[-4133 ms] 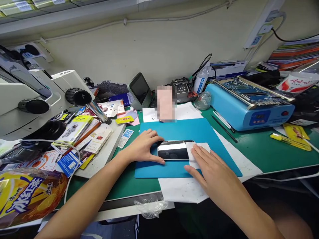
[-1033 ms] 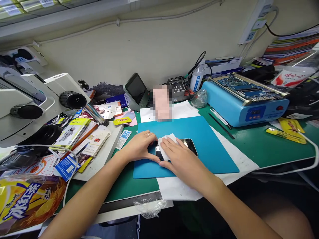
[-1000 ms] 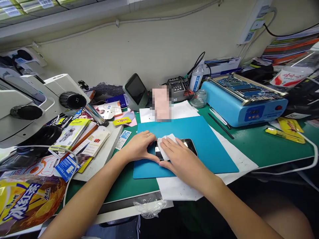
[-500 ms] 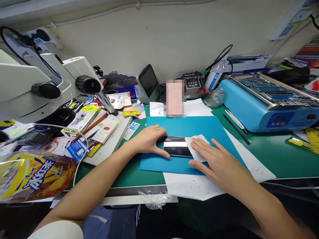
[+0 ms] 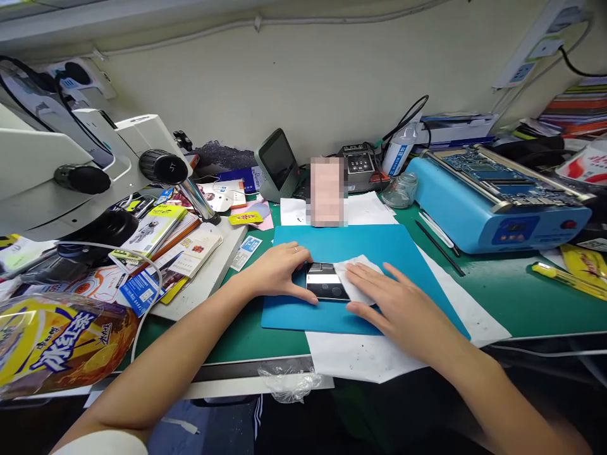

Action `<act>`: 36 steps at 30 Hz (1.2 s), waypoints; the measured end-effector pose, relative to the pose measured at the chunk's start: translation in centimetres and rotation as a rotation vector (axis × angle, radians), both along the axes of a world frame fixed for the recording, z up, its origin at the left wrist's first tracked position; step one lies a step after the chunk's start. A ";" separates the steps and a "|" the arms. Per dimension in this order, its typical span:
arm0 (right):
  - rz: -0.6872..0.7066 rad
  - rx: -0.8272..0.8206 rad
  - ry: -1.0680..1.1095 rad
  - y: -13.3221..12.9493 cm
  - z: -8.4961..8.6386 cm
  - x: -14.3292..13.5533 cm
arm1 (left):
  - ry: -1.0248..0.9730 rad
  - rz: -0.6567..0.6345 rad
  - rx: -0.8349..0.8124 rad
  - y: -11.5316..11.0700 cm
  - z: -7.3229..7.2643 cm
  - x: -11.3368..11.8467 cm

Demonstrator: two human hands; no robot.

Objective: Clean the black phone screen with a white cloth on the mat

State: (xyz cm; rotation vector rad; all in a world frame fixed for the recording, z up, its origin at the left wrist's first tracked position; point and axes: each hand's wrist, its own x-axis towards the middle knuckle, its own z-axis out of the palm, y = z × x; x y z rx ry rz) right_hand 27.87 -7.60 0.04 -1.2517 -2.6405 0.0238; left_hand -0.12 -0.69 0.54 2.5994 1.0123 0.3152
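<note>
A dark, glossy phone (image 5: pixel 325 289) with a bright reflection across it lies flat on a blue mat (image 5: pixel 289 316). My left hand (image 5: pixel 282 272) holds its left end, with the thumb along the near edge and the fingers at the far corner. Over the phone's right part lies a white tissue (image 5: pixel 363 294), which hides that end. My right hand (image 5: pixel 398 309) presses the tissue down under nearly flat fingers, its thumb resting lower on the near side.
White paper (image 5: pixel 370 357) sticks out beneath the mat. At left stand a microscope (image 5: pixel 42 164) and a drink bottle (image 5: pixel 61 341). To the right are a blue machine (image 5: pixel 502 215) bearing a circuit board, a black pen-like tool (image 5: pixel 439 246) and a yellow cutter (image 5: pixel 564 278).
My right hand and the tissue have slid left over the phone, covering more of it. My left hand keeps its hold. The whole view has shifted slightly.
</note>
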 end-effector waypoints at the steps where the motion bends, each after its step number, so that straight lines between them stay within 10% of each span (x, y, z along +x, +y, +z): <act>1: -0.021 0.012 0.010 0.0 -0.4 0.9 | 0.005 0.002 -0.003 0.0 0.0 0.0; 11: -0.055 0.179 0.164 -1.9 -2.3 4.4 | -0.014 -0.016 -0.019 0.2 0.0 -0.2; 22: -0.154 0.046 0.106 -0.6 -1.4 2.2 | 0.006 0.000 -0.026 -0.1 0.2 -0.1; 30: -0.171 0.147 0.092 -5.3 -1.2 2.2 | 0.006 -0.005 -0.031 0.0 0.0 0.0; 36: -0.187 0.107 0.024 -2.1 -1.2 1.8 | 0.000 0.012 -0.041 0.0 0.0 0.0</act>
